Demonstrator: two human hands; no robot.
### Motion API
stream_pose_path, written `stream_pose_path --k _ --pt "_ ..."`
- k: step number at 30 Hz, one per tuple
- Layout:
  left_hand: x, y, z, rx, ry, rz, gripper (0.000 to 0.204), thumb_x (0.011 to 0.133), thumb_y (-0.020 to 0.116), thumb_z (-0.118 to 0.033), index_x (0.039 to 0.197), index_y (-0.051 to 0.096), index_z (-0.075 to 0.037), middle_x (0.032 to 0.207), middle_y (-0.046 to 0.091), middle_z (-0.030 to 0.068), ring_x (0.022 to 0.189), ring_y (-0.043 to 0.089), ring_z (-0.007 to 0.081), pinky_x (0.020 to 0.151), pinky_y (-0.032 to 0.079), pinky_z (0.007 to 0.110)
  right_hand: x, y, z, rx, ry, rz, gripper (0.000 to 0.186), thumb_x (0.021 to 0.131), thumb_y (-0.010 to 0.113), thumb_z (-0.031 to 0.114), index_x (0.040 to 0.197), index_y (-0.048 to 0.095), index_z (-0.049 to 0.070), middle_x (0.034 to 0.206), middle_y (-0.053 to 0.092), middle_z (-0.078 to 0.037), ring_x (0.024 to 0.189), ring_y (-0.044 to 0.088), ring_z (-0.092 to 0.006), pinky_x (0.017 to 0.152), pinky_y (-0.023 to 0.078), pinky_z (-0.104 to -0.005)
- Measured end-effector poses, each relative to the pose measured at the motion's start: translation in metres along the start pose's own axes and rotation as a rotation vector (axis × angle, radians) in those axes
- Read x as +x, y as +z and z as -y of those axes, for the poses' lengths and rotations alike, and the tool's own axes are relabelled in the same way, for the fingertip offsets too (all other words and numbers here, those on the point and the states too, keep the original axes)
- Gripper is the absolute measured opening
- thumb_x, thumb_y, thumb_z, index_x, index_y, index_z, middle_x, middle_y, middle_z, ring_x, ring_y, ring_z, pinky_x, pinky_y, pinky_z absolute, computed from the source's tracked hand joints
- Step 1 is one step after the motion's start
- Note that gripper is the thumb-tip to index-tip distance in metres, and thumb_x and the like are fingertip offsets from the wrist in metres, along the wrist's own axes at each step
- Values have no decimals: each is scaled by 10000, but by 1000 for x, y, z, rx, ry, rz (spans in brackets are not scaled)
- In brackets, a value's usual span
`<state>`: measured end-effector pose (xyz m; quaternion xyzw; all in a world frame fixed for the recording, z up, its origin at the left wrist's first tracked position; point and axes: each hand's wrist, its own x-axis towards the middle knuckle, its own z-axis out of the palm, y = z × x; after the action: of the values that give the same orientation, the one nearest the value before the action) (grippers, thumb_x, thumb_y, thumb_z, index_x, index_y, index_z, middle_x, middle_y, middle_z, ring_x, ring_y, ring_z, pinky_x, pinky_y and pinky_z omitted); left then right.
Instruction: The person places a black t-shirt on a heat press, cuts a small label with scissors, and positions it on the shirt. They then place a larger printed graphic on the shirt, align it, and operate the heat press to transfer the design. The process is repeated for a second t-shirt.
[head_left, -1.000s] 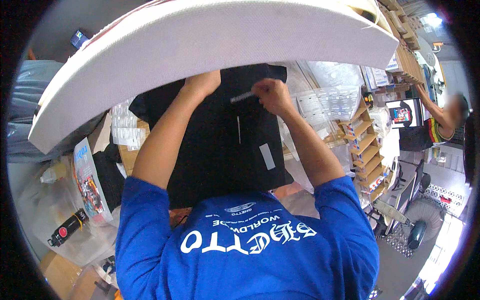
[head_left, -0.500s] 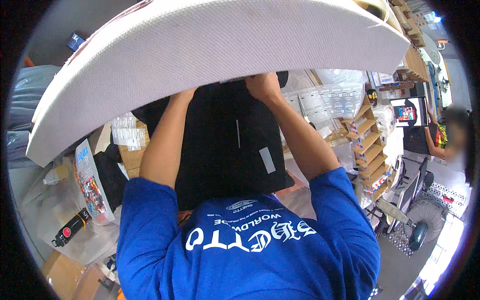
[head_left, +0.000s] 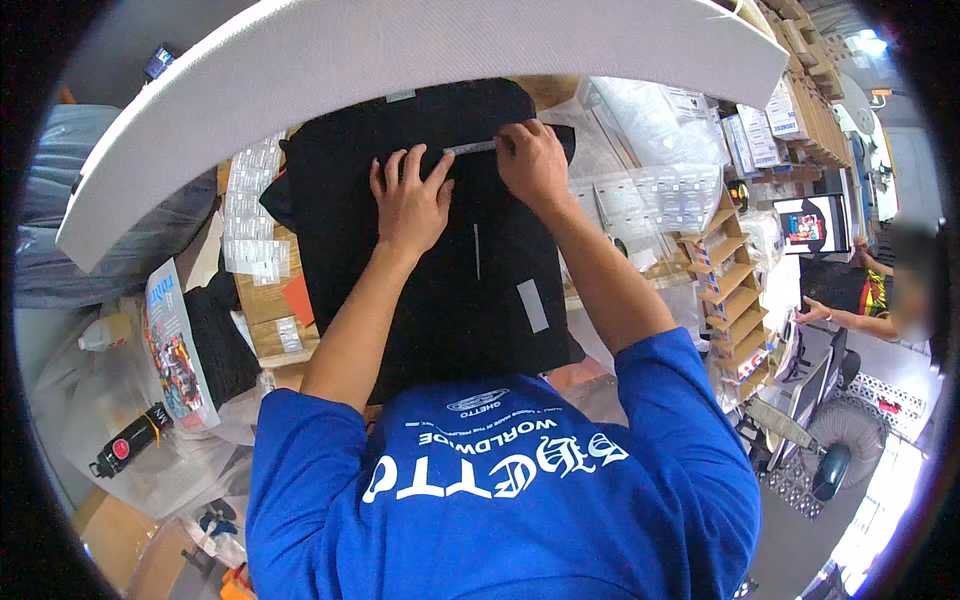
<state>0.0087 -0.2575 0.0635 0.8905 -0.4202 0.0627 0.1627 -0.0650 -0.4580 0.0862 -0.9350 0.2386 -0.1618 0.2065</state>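
Note:
A black garment (head_left: 430, 290) lies spread out in front of me, with one white sticker low on its right side and a thin pale strip at its middle. Across its upper part runs a narrow, shiny clear strip (head_left: 470, 149). My left hand (head_left: 412, 205) rests on the cloth with spread fingers, its fingertips beside the strip's left end. At the strip's right end, the curled fingers of my right hand (head_left: 532, 168) pinch it against the garment; the fingertips are partly hidden.
Sheets of clear labels (head_left: 258, 210) lie on the left, and more label sheets (head_left: 660, 200) on the right. Beyond those stands a cardboard rack (head_left: 735, 300). A black bottle (head_left: 130, 440) lies at far left. A white brim (head_left: 420, 50) covers the top. Another person's hand (head_left: 815, 312) shows at right.
The brim has shifted up, uncovering more of the garment's upper part. My left hand, mostly hidden before, now lies farther right with fingers spread. More of the clear strip shows.

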Motion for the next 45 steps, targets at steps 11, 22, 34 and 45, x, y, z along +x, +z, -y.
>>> stream_pose_path --k 11,22,34,45 --pt "-2 3 2 -17 -6 -39 409 1011 614 -343 1413 643 -269 1467 521 103 1395 425 342 1194 252 656 -57 14 1 -155 -170 -145 468 945 703 338 1366 650 141 1447 547 -183 1382 474 -393 1129 372 -538" --pt "-3 3 1 -13 -9 -48 408 1005 615 -339 1404 650 -266 1458 530 96 1390 432 330 1201 252 639 -57 12 4 -149 -151 -129 452 946 696 338 1368 649 183 1439 549 -179 1379 473 -398 1116 378 -541" --pt "-4 3 1 9 12 -70 407 1008 610 -333 1408 650 -273 1448 533 102 1369 450 333 1203 253 634 -58 12 4 -151 -129 -115 431 946 691 338 1350 663 189 1439 549 -172 1386 471 -390 1117 377 -545" --pt "-5 3 2 5 4 -60 410 1012 605 -332 1416 645 -278 1453 527 105 1378 439 334 1208 242 634 -58 12 3 -157 -126 -118 437 942 698 340 1356 662 206 1446 545 -166 1388 471 -385 1115 377 -543"
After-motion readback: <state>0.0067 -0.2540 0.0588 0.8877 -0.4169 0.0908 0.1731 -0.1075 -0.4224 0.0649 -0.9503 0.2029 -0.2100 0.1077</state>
